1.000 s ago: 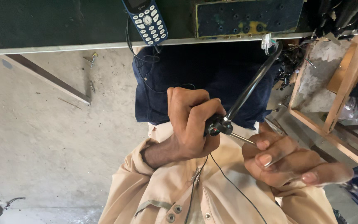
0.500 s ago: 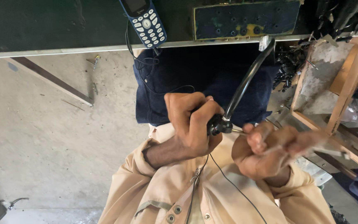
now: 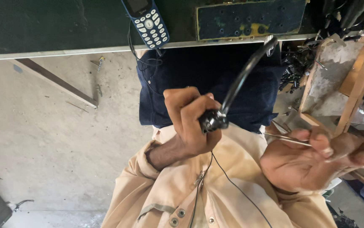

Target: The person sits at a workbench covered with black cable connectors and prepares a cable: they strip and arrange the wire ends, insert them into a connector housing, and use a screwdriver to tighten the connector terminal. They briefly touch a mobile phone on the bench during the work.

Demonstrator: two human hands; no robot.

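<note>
My left hand (image 3: 188, 122) is clenched on the black end piece (image 3: 213, 120) of a curved black cable (image 3: 241, 76). The cable arcs up to a metal tip (image 3: 270, 42) at the table edge. A thin black wire (image 3: 232, 185) hangs from the end piece over my beige shirt. My right hand (image 3: 313, 162) is off to the right, palm up and blurred. Its fingers pinch a thin metal rod (image 3: 285, 138) that points left toward the end piece, a short gap away. Dark blue jeans (image 3: 182, 80) lie under both hands.
A dark green tabletop (image 3: 55, 25) runs along the top with a blue keypad phone (image 3: 146, 21) and a worn blue board (image 3: 249, 19) on it. A wooden box (image 3: 351, 84) and a heap of small black parts (image 3: 296, 67) sit at the right. Concrete floor (image 3: 42, 147) lies left.
My right hand has pulled away to the right from the end piece, taking the thin rod along. My left hand has kept its grip and barely shifted.
</note>
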